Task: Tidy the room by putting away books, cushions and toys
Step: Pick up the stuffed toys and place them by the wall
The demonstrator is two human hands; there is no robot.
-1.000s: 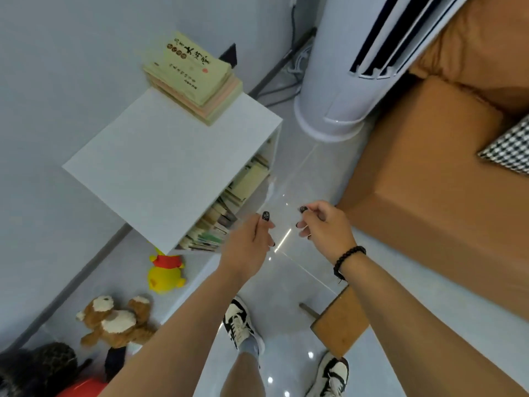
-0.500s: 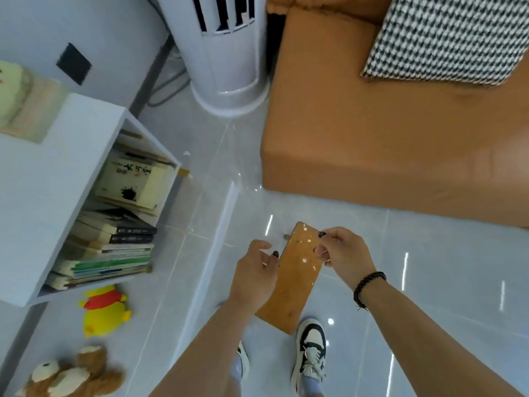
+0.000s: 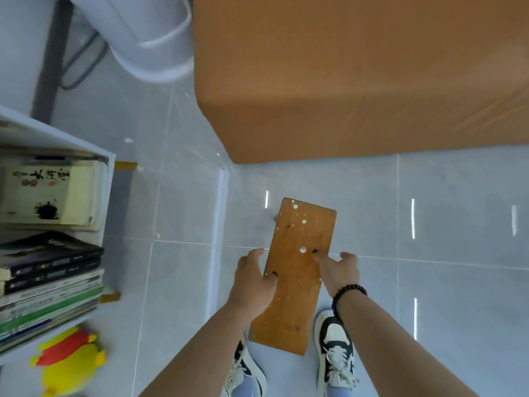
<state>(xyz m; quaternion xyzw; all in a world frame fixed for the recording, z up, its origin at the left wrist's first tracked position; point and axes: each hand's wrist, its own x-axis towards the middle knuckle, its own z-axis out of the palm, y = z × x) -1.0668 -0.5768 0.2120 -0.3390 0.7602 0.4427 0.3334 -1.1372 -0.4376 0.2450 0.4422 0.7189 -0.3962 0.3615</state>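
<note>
A small wooden stool point(image 3: 297, 282) with paint specks stands on the floor between my feet. My left hand point(image 3: 252, 285) grips its left edge, thumb on the top. My right hand point(image 3: 339, 270), with a bead bracelet on its wrist, grips the right edge, thumb also on top. Books lie stacked point(image 3: 51, 282) in the white shelf unit point(image 3: 108, 196) at the left, one pale book point(image 3: 48, 196) above them. A yellow and red plush toy point(image 3: 68, 365) lies on the floor below the shelf.
An orange sofa point(image 3: 357, 81) fills the upper right. The base of a white standing air conditioner point(image 3: 148, 38) sits at the top left with cables beside it. Grey floor tiles point(image 3: 443, 253) spread to the right of the stool.
My view has tilted down and closer to the floor. Both hands have dropped from the air to the stool's two edges and taken hold.
</note>
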